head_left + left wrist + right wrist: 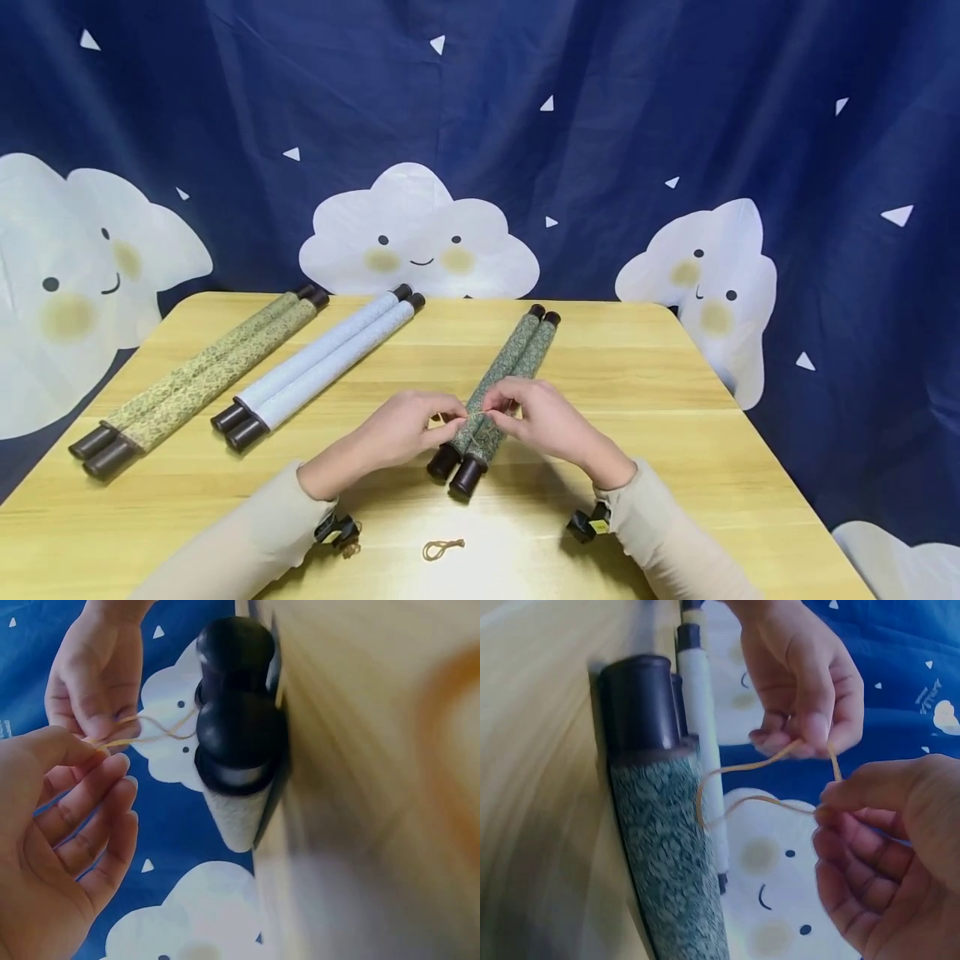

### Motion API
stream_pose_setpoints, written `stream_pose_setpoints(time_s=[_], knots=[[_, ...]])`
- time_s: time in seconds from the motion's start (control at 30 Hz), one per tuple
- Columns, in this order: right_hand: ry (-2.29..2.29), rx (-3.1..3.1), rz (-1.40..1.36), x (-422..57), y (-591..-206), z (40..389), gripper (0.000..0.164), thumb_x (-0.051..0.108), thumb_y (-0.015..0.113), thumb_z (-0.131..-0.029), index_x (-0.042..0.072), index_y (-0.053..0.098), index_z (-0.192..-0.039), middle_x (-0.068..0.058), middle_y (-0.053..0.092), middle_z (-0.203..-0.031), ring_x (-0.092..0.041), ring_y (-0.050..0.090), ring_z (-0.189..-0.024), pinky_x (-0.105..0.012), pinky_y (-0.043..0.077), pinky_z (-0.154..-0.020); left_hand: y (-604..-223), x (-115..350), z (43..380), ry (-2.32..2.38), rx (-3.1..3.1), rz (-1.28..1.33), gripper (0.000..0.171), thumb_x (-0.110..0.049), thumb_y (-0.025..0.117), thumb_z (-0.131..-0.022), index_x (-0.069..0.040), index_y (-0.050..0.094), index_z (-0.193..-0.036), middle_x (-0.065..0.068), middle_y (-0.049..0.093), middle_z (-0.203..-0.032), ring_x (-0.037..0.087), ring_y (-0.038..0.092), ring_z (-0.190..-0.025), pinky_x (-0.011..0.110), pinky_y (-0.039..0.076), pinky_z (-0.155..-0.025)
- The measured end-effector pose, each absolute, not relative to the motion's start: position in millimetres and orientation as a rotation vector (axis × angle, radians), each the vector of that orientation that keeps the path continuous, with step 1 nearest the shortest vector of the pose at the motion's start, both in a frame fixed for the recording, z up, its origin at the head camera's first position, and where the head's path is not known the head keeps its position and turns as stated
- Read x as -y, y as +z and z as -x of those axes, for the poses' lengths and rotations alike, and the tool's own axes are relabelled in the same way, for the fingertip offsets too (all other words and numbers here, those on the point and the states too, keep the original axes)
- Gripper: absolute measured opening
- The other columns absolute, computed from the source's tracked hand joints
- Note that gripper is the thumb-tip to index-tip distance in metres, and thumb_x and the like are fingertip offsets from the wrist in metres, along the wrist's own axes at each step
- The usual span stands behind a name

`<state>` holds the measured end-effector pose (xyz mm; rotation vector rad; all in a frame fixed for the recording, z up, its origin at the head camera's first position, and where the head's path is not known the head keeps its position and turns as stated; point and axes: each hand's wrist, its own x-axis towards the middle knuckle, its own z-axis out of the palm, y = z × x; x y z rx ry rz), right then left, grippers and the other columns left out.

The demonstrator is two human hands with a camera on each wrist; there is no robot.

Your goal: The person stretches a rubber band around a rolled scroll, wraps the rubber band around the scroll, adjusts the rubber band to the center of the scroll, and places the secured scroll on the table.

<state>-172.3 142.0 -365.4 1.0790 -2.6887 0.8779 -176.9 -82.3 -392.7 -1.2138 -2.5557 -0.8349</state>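
Head: two green rolls (513, 350) side by side on the table (645, 367), long axis running away from the body, far ends leaning right. Thin cord (476, 414) over their near half; left hand (405, 429) and right hand (546, 421) flank it, about equally near, both pinching it. Also two pale blue rolls (339, 362), two yellow-patterned rolls (222, 375), one loose loop (442, 546), one brown bunch (350, 546) by the left cuff.

Left wrist: fingertips nearly meet; cord runs toward the rolls.

Right wrist: cord slackly bowed against green cloth; cannot tell whether it passes underneath.
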Motion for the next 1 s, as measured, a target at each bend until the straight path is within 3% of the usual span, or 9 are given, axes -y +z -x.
stream_pose_setpoints(time_s=[0.17, 0.37, 0.67, 0.83, 1.0], knots=[[0.777, 2.744, -0.977, -154.1, -362.8, 178.6, 0.008, 0.010, 0.064, -0.078, 0.014, 0.063, -0.084, 0.013, 0.057, -0.081, -0.002, 0.053, -0.073, -0.024, 0.049, -0.067, -387.0, 88.7, 180.3, -0.845, 2.501, 1.177, 0.009, -0.026, 0.058, -0.086, -0.025, 0.065, -0.091, -0.018, 0.062, -0.089, -0.003, 0.056, -0.080, 0.019, 0.047, -0.071], [0.808, 2.795, -0.810, -177.5, -360.1, 191.8, 0.010, 0.010, 0.062, -0.078, 0.019, 0.060, -0.079, 0.012, 0.056, -0.076, -0.003, 0.052, -0.070, -0.024, 0.048, -0.064, -380.8, 95.2, 183.2, -0.749, 2.467, 1.165, 0.007, -0.024, 0.058, -0.086, -0.024, 0.064, -0.088, -0.016, 0.063, -0.086, -0.002, 0.057, -0.078, 0.019, 0.047, -0.071], [1.285, 2.754, -0.999, -184.7, -352.5, 193.2, 0.006, 0.013, 0.060, -0.085, 0.018, 0.062, -0.087, 0.007, 0.063, -0.086, -0.016, 0.060, -0.080, -0.031, 0.049, -0.069, -386.4, 85.6, 183.6, -0.670, 2.593, 1.148, 0.008, -0.026, 0.055, -0.087, -0.024, 0.063, -0.088, -0.019, 0.060, -0.085, -0.003, 0.056, -0.079, 0.019, 0.046, -0.073], [1.470, 2.734, -1.002, -178.6, -337.6, 181.2, 0.005, 0.010, 0.060, -0.085, 0.007, 0.062, -0.089, -0.006, 0.064, -0.084, -0.028, 0.059, -0.080, -0.030, 0.049, -0.069, -385.9, 76.7, 185.5, -0.700, 2.617, 1.134, 0.006, -0.025, 0.057, -0.086, -0.023, 0.063, -0.089, -0.018, 0.059, -0.086, -0.001, 0.055, -0.079, 0.022, 0.046, -0.071], [1.507, 2.723, -0.934, -177.3, -318.5, 170.1, 0.007, 0.008, 0.059, -0.085, 0.002, 0.061, -0.088, -0.013, 0.061, -0.081, -0.019, 0.055, -0.070, -0.028, 0.047, -0.063, -384.1, 71.7, 189.2, -0.674, 2.636, 1.157, 0.008, -0.027, 0.056, -0.086, -0.023, 0.063, -0.090, -0.016, 0.060, -0.087, 0.001, 0.055, -0.078, 0.023, 0.046, -0.070]])
